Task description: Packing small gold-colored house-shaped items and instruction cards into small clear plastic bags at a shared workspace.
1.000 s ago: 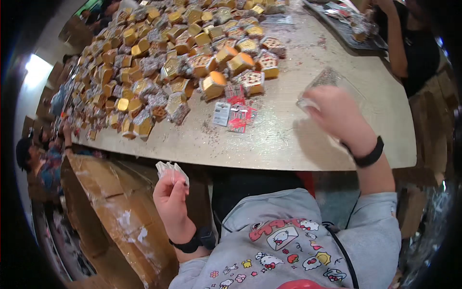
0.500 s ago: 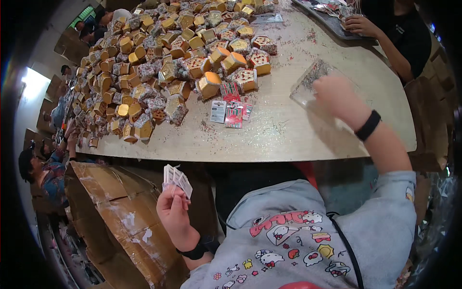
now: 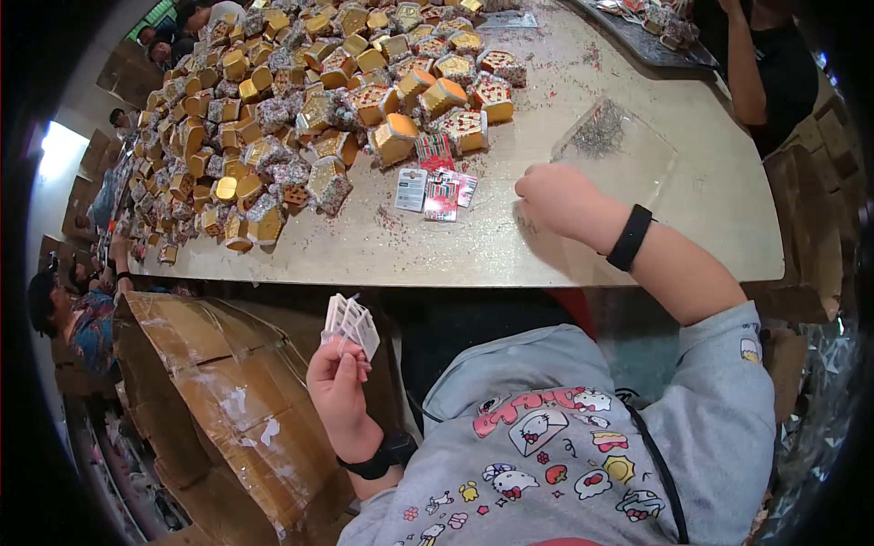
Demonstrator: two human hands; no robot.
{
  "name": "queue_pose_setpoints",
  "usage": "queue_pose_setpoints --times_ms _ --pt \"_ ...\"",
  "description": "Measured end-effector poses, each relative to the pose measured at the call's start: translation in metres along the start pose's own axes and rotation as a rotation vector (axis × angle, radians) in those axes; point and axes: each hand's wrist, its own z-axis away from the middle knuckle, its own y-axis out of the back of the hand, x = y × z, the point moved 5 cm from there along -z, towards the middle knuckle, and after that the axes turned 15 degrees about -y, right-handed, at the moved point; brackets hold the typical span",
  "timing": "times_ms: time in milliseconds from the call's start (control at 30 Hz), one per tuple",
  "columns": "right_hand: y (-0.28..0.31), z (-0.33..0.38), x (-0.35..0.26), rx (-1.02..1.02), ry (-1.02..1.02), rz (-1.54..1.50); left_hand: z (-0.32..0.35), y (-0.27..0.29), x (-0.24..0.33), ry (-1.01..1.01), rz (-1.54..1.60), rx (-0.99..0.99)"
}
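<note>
A fanned stack of small white cards [image 3: 353, 326] is pinched in my left hand [image 3: 344, 391], in front of the table edge. My right hand [image 3: 575, 207] is closed over the table, knuckles up; whatever its fingertips hold, if anything, is hidden or too small to name. Just beyond it lies a clear plastic bag [image 3: 651, 155] with a heap of tiny dark metal pieces [image 3: 596, 134]. To the left of my right hand are red-and-green patterned cards [image 3: 442, 197] and a grey-white printed card [image 3: 411, 189], lying flat on the table.
A big pile of gold, house-shaped ornaments with glittery trim [image 3: 319, 109] covers the table's left and far side. Glitter specks dot the pale tabletop [image 3: 437, 255]. A dark tray [image 3: 646, 41] stands near a person [image 3: 774, 82] at far right. An open cardboard box [image 3: 237, 400] stands at lower left.
My right hand has moved left and nearer, away from the plastic bag, which now shows more fully. My left hand with the cards has shifted slightly right and up.
</note>
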Motion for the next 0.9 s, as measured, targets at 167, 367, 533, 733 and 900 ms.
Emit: queue_pose_setpoints --times_ms 167,367,533,733,900 --pt "-0.004 0.019 -0.022 -0.123 0.093 0.204 0.012 0.016 0.003 -0.021 -0.034 0.065" --pt "-0.014 0.057 -0.032 -0.071 0.061 0.217 0.015 0.031 -0.009 0.038 0.079 0.150" --pt "-0.002 0.062 -0.034 0.084 0.006 0.207 0.011 0.018 -0.012 0.048 0.026 0.074" --pt "-0.013 0.088 -0.025 -0.068 0.006 0.205 0.011 0.009 -0.009 0.012 0.037 -0.036" --pt "-0.014 0.095 -0.013 -0.070 -0.059 0.158 0.014 0.014 -0.015 0.051 0.023 0.039"
